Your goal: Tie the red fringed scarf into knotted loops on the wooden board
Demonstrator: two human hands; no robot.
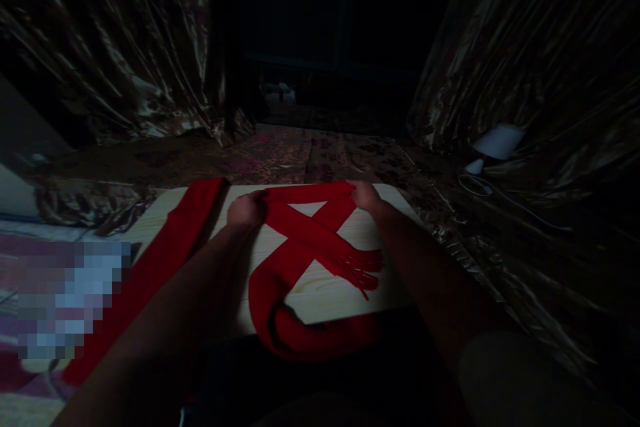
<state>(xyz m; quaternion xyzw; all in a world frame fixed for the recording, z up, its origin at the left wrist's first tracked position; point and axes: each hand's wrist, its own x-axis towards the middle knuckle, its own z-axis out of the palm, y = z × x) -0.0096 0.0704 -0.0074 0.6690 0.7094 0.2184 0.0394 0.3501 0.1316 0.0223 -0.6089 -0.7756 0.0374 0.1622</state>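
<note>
- Fingers of left hand (pixel 246 209) pinch the red scarf (pixel 305 240) at frame centre
- right hand (pixel 367 197) fingers grip its far fold
- scarf crosses itself on the tabletop (pixel 325 293), fringe (pixel 367 267) right of centre
- white lamp (pixel 493 147) at right

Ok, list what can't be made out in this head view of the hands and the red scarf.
- Red scarf: its near loop sinks into shadow below the board edge.
- Left hand and right hand: fingertips buried in scarf folds.
- Patch at left: pixelated, unreadable.
- White object at right: too dim to identify.
- Dark gap between curtains: contents lost in darkness.
</note>
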